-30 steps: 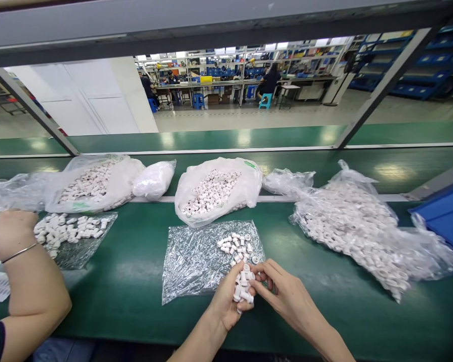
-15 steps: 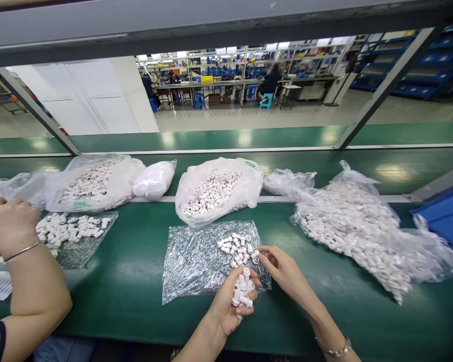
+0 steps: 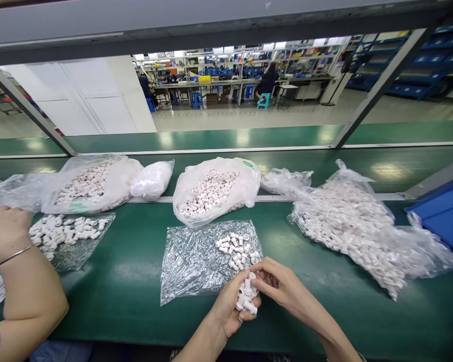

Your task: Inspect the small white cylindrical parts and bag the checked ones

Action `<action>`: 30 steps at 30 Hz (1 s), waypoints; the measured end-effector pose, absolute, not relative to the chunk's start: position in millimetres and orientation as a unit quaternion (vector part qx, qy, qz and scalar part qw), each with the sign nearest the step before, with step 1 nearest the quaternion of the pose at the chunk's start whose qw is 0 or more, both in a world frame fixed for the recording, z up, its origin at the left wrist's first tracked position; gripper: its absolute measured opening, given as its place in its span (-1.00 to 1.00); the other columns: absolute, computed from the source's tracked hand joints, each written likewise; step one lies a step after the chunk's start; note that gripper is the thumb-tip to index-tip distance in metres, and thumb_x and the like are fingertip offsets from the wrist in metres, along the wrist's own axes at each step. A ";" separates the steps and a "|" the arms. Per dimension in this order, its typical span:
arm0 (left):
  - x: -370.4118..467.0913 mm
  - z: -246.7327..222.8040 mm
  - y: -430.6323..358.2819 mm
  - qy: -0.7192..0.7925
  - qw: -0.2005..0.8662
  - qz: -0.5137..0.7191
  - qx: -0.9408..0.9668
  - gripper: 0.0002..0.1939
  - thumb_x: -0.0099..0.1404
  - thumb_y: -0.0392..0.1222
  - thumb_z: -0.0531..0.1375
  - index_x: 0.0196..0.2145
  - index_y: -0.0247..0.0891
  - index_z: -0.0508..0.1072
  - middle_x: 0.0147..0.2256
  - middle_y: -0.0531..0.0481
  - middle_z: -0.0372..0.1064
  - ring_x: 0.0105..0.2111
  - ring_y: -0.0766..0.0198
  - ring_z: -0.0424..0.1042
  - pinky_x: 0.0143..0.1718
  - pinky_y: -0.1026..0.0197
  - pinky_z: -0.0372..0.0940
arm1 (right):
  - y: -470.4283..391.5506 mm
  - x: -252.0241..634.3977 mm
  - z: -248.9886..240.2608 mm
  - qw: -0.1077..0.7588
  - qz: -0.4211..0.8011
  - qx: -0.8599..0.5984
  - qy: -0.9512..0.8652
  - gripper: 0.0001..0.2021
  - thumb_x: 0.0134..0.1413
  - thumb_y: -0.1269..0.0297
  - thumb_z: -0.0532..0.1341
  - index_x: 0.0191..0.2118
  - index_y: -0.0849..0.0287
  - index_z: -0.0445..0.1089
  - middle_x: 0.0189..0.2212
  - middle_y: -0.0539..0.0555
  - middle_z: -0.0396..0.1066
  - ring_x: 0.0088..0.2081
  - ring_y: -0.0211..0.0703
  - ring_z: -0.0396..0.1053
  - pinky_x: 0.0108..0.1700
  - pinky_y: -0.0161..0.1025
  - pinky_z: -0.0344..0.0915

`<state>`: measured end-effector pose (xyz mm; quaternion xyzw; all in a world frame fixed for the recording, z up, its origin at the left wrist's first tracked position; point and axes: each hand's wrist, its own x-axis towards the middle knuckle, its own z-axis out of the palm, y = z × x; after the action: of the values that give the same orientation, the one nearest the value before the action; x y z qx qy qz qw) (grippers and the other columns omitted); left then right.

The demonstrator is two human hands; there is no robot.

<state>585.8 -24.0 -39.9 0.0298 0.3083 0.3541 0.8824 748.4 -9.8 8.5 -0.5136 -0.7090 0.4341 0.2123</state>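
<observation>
My left hand is cupped around a handful of small white plastic pipe fittings, at the near right corner of a clear plastic bag. Close above it, my right hand has its fingertips pinched at a white fitting on top of the handful. The flat bag lies on the green tabletop, with a loose cluster of similar fittings on its right part. What lies deeper in my left palm is hidden by the fingers.
Behind the flat bag stands an open white bag full of fittings. A large clear bag of fittings and a blue bin are at right. At left, a co-worker's arm reaches over another pile of fittings.
My right hand has moved from the loose cluster back toward me, to the handful in my left hand. The co-worker's hand at left has shifted lower.
</observation>
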 end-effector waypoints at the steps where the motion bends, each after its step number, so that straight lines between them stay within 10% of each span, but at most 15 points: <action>1: 585.6 -39.5 -24.6 0.313 0.882 0.350 0.034 -0.70 0.36 -0.03 0.19 -0.26 -0.39 0.43 -0.50 0.08 0.22 -0.64 0.46 0.27 -0.80 0.46 -0.25 | -8.8 748.8 8.5 0.210 0.436 -0.509 -0.711 -0.79 0.31 0.04 0.16 -0.16 -0.01 0.46 -0.35 -0.01 0.30 -0.39 -0.18 0.26 -0.37 -0.26 0.16; 21: 584.6 -46.6 -29.9 0.272 0.890 0.347 0.115 -0.64 0.33 0.05 0.20 -0.23 -0.38 0.50 -0.34 -0.06 0.39 -0.63 0.49 0.23 -0.76 0.41 -0.27 | 25.7 760.3 -15.2 0.253 0.336 -0.578 -0.699 -0.69 0.33 -0.03 0.07 -0.16 0.07 0.40 -0.40 0.01 0.39 -0.41 -0.14 0.32 -0.37 -0.25 0.18; 30: 601.5 -54.9 -38.5 0.316 0.899 0.258 0.160 -0.57 0.20 0.09 0.29 -0.46 -0.43 0.48 -0.59 -0.04 0.33 -0.77 0.46 0.16 -0.81 0.34 -0.38 | -12.1 750.2 28.0 0.121 0.448 -0.504 -0.729 -0.71 0.34 0.09 0.11 -0.37 0.11 0.35 -0.51 -0.05 0.40 -0.49 -0.25 0.34 -0.42 -0.33 0.16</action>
<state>601.5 -38.5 -54.9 0.1596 0.3161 0.2576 0.8990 750.2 -12.1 28.0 -0.5036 -0.7288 0.4479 0.1211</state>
